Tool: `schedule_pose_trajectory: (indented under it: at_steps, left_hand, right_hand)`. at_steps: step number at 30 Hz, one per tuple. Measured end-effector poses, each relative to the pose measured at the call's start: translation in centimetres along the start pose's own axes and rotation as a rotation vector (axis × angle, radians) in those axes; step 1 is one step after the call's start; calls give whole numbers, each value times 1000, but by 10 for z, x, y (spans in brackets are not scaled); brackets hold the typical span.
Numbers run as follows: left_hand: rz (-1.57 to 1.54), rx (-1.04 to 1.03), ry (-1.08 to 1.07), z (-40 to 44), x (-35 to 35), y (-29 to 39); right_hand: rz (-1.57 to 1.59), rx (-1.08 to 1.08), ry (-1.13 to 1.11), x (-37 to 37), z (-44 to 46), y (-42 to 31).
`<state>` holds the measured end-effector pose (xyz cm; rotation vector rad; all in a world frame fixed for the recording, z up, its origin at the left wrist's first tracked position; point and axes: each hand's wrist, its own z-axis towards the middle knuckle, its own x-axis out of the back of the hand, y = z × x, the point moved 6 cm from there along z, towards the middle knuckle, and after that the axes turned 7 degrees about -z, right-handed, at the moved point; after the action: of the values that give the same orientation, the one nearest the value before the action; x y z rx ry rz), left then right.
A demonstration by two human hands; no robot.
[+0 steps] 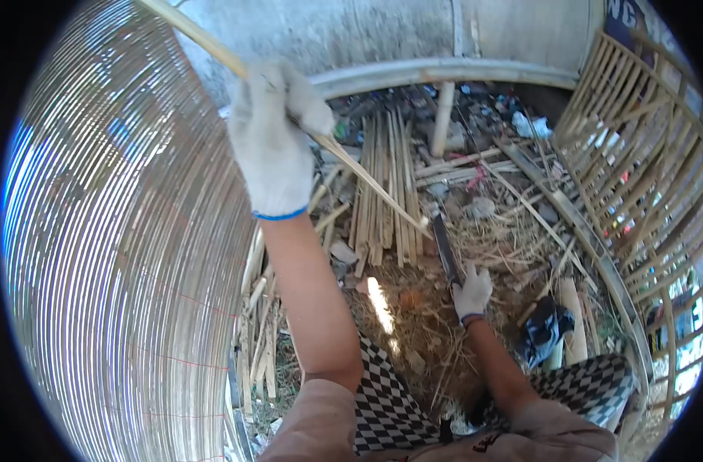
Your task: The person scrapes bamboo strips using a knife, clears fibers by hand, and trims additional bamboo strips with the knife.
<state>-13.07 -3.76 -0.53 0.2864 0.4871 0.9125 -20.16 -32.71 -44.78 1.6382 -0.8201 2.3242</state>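
Observation:
My left hand (278, 131), in a white glove with a blue cuff, is raised and closed round a long bamboo strip (359, 171). The strip slants from the top left down to a pale tip near the middle of the view. Lower down on the right, my right hand (473, 292), also gloved, grips a long dark-bladed knife (445, 250) that points up and away. The blade is close to the strip's lower tip, apart from it. Beyond them a bundle of split bamboo strips (386, 189) lies on the ground.
A screen of thin slats (136, 254) fills the left side. At the right stands a bamboo lattice (644, 169). A grey wall (367, 38) closes the back, with an upright post (443, 119) before it. A dark plastic bag (545, 331) lies near my right knee.

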Motion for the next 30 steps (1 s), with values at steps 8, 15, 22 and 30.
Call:
schedule_pose_trajectory:
  at_steps: [8, 15, 22, 30]
  left_hand:
    - [283, -130, 159, 2, 26, 2]
    - [-147, 8, -8, 2, 27, -5]
    - [-139, -28, 83, 0, 21, -4]
    - [-89, -57, 24, -1, 12, -6]
  right_hand:
    - [40, -128, -259, -83, -2, 33]
    - [-4, -189, -815, -63, 21, 32]
    - [-490, 11, -366, -42, 6, 23]
    - [32, 321, 315, 23, 1, -5]
